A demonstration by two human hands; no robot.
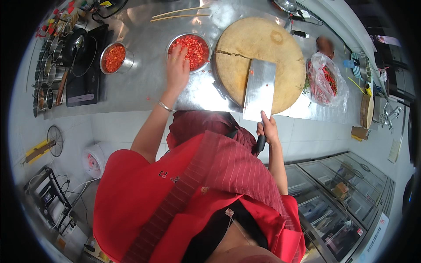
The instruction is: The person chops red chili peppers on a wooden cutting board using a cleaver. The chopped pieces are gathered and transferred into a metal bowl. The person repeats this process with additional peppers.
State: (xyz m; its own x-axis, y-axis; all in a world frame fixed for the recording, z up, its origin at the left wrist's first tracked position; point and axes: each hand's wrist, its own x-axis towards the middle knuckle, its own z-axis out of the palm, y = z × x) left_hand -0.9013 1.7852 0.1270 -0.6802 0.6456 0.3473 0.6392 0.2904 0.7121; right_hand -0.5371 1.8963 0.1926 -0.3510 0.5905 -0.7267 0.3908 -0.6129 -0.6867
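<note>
My left hand (178,70) reaches over a round metal bowl (210,49) of chopped red chillies (194,49). Its fingers are stretched out over the near left side of the chillies, with nothing gripped. Whether the fingertips press into them is hard to tell. In my right hand (269,130) is the black handle of a cleaver (260,88). The broad blade lies over the front of a thick round wooden chopping board (250,36), its heel end jutting past the edge. Small red bits cling to the steel. A dark crack runs in from the board's left side.
Left of the bowl stands a metal container (129,62) of red chilli sauce, then a black induction cooker (84,93) with a ladle and several metal pots (52,74). Two chopsticks (181,15) lie behind. A plastic bag (324,82) of red chillies rests to the right.
</note>
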